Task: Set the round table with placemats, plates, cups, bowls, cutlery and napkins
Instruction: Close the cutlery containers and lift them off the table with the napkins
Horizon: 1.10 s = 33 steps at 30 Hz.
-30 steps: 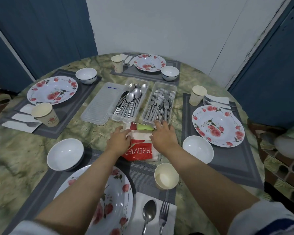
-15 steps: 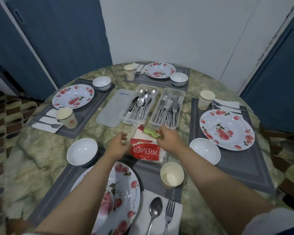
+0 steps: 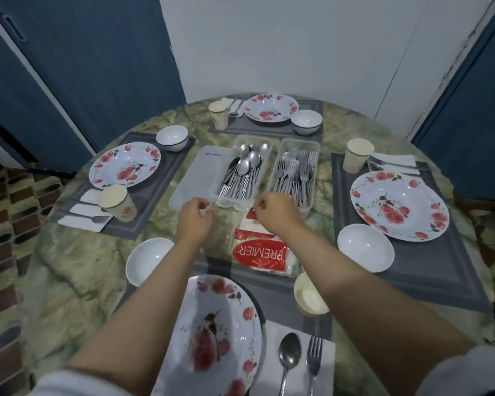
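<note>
The left hand hovers with its fingers loosely curled over the near end of the clear lid; whether it actually pinches the lid's edge I cannot tell. The right hand is also curled, above the far end of the red-and-white napkin packet and just near of the fork tray; its fingertips are turned away, so a grip cannot be confirmed. Between the hands stands the spoon tray, beside the lid. All four settings look complete: the near one has a flowered plate, a bowl to its left, a cup to its right, and a spoon and fork on a napkin, all on a grey placemat. The laying itself seems finished, so the step in hand is probably tidying the supplies. That likely calls for closing the trays and lifting the soft, crinkly packet, which lies partly on the near placemat, off the marbled green table.
</note>
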### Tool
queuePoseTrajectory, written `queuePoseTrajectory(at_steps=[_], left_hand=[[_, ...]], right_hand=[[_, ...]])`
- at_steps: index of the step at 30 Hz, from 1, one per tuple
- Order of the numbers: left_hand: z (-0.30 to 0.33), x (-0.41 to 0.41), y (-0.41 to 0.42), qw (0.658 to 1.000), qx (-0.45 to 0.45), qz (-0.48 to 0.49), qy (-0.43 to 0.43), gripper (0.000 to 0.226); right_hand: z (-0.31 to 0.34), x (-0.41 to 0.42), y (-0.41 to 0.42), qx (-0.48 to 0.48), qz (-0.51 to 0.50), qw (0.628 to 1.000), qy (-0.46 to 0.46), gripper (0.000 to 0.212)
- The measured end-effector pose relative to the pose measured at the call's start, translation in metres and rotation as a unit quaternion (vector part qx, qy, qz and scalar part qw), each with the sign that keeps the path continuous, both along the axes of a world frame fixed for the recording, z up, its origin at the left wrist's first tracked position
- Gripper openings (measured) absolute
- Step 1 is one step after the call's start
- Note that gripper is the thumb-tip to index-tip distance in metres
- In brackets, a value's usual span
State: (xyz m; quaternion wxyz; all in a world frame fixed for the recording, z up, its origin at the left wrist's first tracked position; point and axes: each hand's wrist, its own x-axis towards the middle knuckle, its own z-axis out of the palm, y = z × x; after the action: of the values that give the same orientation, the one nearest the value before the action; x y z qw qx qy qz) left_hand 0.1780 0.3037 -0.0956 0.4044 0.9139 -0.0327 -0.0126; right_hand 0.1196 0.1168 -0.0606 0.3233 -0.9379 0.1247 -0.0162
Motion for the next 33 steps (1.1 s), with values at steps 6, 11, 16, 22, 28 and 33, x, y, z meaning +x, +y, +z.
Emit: queuePoseTrajectory(at_steps=[6, 11, 16, 22, 28, 33], left_hand=[[0.000, 0.075, 0.031, 0.997, 0.070, 0.002, 0.024, 0.034], [-0.010, 0.124, 0.045, 0.985, 0.140, -0.012, 0.102, 0.051], [-0.034, 0.136, 0.053, 0.971, 0.139, -0.049, 0.187, 0.053], [-0.046, 0.166, 0.068, 0.964, 0.117, -0.029, 0.236, 0.053], [-0.045, 0.171, 0.086, 0.969, -0.035, 0.022, 0.242, 0.041], [-0.044, 0.168, 0.101, 0.887, -0.287, 0.096, 0.348, 0.054]], right_hand=[[-0.003, 0.047, 0.055, 0.099, -0.039, 0.994, -0.004, 0.020], [-0.014, 0.091, 0.096, 0.199, -0.084, 0.969, 0.117, 0.014], [-0.032, 0.104, 0.121, 0.290, -0.150, 0.918, 0.226, 0.028], [-0.056, 0.127, 0.141, 0.459, -0.319, 0.814, 0.160, 0.029], [-0.057, 0.129, 0.152, 0.502, -0.290, 0.802, 0.141, 0.030], [-0.048, 0.128, 0.158, 0.494, -0.247, 0.828, 0.097, 0.017]])
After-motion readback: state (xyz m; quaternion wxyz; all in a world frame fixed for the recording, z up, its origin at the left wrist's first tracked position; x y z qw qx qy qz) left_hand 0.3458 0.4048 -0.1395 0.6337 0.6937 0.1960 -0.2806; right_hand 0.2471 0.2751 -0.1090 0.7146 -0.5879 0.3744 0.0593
